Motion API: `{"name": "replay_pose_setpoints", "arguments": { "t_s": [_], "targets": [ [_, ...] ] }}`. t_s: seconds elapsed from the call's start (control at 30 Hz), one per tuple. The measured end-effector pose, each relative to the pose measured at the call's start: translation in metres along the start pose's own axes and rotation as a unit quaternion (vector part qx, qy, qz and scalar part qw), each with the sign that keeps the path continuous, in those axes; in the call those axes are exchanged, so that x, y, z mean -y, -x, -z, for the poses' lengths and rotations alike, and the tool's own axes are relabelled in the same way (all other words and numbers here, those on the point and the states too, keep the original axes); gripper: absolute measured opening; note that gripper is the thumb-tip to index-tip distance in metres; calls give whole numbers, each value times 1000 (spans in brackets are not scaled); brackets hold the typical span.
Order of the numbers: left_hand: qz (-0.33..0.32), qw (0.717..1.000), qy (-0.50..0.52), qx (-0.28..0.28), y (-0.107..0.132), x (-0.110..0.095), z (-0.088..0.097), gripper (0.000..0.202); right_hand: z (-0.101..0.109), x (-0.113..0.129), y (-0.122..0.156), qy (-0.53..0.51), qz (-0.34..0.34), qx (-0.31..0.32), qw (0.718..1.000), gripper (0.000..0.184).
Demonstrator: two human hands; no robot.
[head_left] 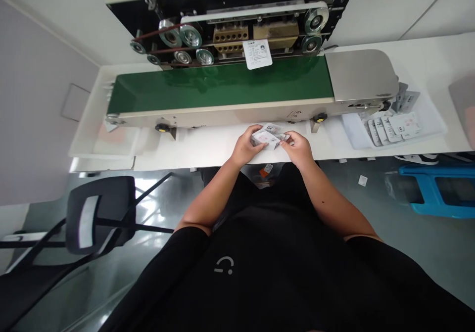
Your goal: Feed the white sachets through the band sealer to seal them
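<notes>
Several small white printed packets (pixel 266 137) lie fanned in a loose stack between my hands, just above the front of the white table (pixel 208 146). My left hand (pixel 245 147) is closed round the stack's left side, thumb on top. At the right edge, my right hand (pixel 298 149) pinches a packet between thumb and fingers. Beyond my hands runs a band sealing machine with a green conveyor belt (pixel 222 85). One white packet (pixel 258 54) with printed text hangs upright at the sealing rollers, its lower end over the belt.
On the right a white tray (pixel 358 133) holds several packets. Another shallow tray (pixel 122 146) stands under the belt's left end. A black chair (pixel 111 188) is at the left, a blue stool (pixel 438 193) at the right. One packet (pixel 362 180) lies on the floor.
</notes>
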State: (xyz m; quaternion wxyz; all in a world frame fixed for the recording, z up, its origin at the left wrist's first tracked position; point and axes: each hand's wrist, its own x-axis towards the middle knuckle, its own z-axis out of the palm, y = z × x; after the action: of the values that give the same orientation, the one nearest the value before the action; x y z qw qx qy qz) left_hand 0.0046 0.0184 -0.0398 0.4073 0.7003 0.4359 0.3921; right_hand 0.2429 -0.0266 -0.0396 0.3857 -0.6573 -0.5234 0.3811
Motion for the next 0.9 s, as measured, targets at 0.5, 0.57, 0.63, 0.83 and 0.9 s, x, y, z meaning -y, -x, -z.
{"name": "replay_pose_setpoints", "arguments": {
  "t_s": [0.5, 0.57, 0.63, 0.83, 0.9],
  "targets": [
    [13, 1000, 20, -7, 1, 8, -1, 65, -7, -13, -2, -176, -12, -59, 982, 48],
    [17, 1000, 10, -6, 1, 5, 0, 64, -6, -16, -2, -166, -18, -68, 984, 46],
    [20, 1000, 3, -7, 1, 2, 0, 63, -6, -17, -2, -154, -20, -70, 985, 44],
    [20, 1000, 1, -12, 0, 2, 0, 64, -6, -11, 0, -151, -33, -78, 985, 45],
    [19, 1000, 0, -10, -1, 2, 0, 64, -6, -7, 2, -192, -6, -114, 975, 46]
  ]
}}
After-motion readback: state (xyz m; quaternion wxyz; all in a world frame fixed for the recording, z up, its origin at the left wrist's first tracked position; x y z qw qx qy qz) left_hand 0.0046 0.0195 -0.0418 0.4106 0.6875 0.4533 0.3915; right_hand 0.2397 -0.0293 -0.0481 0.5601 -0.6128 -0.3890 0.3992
